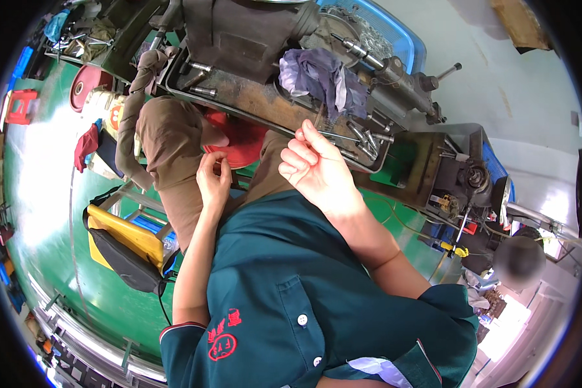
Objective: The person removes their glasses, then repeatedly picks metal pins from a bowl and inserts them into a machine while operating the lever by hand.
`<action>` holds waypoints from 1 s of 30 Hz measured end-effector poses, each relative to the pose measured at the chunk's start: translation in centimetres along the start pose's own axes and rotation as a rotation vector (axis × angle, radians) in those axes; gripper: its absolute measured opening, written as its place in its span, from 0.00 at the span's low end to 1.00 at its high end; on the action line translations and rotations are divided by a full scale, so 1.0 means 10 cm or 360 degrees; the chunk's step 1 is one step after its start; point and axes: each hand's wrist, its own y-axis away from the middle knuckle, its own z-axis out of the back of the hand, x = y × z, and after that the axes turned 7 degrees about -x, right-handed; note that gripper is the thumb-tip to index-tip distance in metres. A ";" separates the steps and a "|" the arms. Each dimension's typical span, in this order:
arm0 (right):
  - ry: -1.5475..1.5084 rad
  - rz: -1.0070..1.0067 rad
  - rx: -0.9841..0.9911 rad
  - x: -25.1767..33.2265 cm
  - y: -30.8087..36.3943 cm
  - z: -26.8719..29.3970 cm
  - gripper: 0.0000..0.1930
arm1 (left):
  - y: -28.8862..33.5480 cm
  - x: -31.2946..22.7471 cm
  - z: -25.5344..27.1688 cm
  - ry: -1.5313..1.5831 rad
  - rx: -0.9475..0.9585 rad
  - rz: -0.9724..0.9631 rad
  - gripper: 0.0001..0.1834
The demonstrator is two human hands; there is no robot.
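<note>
My right hand [318, 169] is raised in front of the metal tray [258, 107], palm toward me, with the fingers curled in and the thumb pointing up beside them. Whatever it may hold is hidden. Over my lap, my left hand [214, 178] has its fingers bent and the thumb close to the index finger; nothing I can name shows between them. A crumpled purple-grey rag [313, 74] lies on the tray beyond my right hand. Metal cylindrical tool pieces [366, 141] and a thin rod [338, 136] lie to the right of that hand.
Behind the tray stands a grey machine body [239, 39], with a spindle part [394, 74] to its right. A cloth-wrapped bar [128, 123] bends down beside my left leg. A red round stool [242, 145] is beneath the tray; a yellow chair [126, 239] stands at left.
</note>
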 end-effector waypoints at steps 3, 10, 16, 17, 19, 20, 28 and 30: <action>0.0022 0.0041 -0.0027 -0.03 0.00 -0.01 0.13 | 0.01 -0.01 0.00 0.0001 0.0004 0.0021 0.05; 0.0041 0.0040 -0.0021 -0.06 0.01 -0.06 0.13 | 0.00 0.00 0.02 -0.0005 0.0007 0.0021 0.05; 0.0029 0.0001 -0.0021 -0.01 0.01 -0.06 0.14 | -0.01 0.00 -0.02 0.0010 0.0006 0.0025 0.05; 0.0012 -0.0024 0.0015 -0.01 0.01 -0.05 0.14 | -0.01 0.00 -0.02 0.0007 0.0011 0.0029 0.05; 0.0007 -0.0048 0.0056 0.00 0.02 -0.07 0.14 | -0.01 -0.02 -0.03 0.0012 0.0006 0.0030 0.05; 0.0061 -0.0025 0.0065 0.01 0.03 -0.09 0.14 | -0.02 -0.02 -0.04 0.0018 -0.0004 0.0001 0.05; 0.1016 0.1358 0.0091 0.64 0.09 -0.18 0.04 | 0.01 -0.02 0.00 -0.0002 0.0007 0.0012 0.04; 0.1261 0.1734 0.0009 0.91 0.14 -0.31 0.05 | 0.01 0.03 0.01 -0.0003 -0.0026 -0.0035 0.04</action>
